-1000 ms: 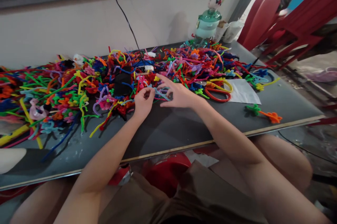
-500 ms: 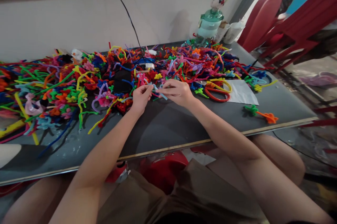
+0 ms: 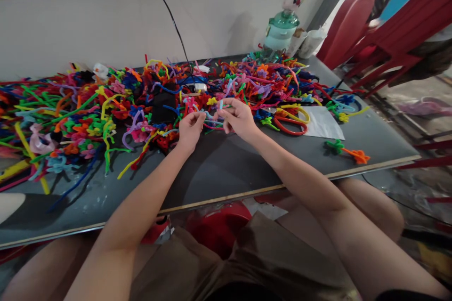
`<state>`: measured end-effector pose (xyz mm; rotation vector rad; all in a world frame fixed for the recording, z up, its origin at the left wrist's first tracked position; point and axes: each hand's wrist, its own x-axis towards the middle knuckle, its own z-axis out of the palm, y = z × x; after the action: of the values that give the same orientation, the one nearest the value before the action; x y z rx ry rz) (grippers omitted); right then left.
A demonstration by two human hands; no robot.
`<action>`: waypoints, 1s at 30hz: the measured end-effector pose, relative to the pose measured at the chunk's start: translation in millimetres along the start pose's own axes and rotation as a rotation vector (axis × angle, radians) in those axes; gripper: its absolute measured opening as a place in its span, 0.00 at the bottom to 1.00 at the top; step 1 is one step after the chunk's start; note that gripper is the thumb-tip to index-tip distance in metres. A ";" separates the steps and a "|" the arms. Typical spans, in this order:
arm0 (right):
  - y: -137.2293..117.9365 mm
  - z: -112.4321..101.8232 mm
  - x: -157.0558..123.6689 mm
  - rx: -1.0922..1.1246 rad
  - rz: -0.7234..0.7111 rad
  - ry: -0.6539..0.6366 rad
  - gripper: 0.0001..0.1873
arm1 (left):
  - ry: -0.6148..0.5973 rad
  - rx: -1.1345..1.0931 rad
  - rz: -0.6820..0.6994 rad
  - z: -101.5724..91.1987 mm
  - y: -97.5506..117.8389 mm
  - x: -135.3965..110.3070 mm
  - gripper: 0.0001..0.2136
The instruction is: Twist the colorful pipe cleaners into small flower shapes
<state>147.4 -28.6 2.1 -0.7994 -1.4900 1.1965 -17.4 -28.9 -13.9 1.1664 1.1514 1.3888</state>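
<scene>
Red, green, blue and yellow stems form one heap point(image 3: 118, 86) along the table point(image 3: 226, 169). Your left hand point(image 3: 191, 127) is closed, fingertips pinching one light-blue stem point(image 3: 221, 105). The stem spans the gap between your two hands, long axis roughly left to right; its right end points upward, gripped in your right hand point(image 3: 237, 119). Beyond: one scissors point(image 3: 282, 111), one white bag point(image 3: 323, 123), one green-and-orange flower point(image 3: 360, 157).

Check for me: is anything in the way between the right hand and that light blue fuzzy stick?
Nothing that I can see: the right hand already has its fingers on the light blue fuzzy stick. The colourful pile lies beyond, not between them.
</scene>
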 end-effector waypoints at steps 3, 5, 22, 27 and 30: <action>0.3 3.2 0.4 0.005 0.074 0.126 0.22 | 0.022 0.054 0.085 -1.1 -5.2 1.3 0.12; 0.4 5.1 -0.7 -0.058 0.092 0.171 0.19 | 0.041 0.134 0.175 -2.3 -7.8 1.8 0.12; -6.1 13.2 -9.5 -0.591 -0.073 0.251 0.08 | -0.031 0.631 0.560 -3.7 4.2 -9.4 0.10; -1.8 12.8 -6.9 -0.510 -0.057 0.252 0.06 | -0.045 0.642 0.617 -3.3 4.3 -10.5 0.08; 1.9 11.0 -5.3 -0.424 -0.036 0.232 0.08 | -0.053 0.653 0.625 -4.4 4.6 -9.8 0.08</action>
<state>138.1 -36.0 -1.2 -1.1467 -1.5740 0.7371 -21.3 -39.4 -10.7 2.1542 1.3071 1.4452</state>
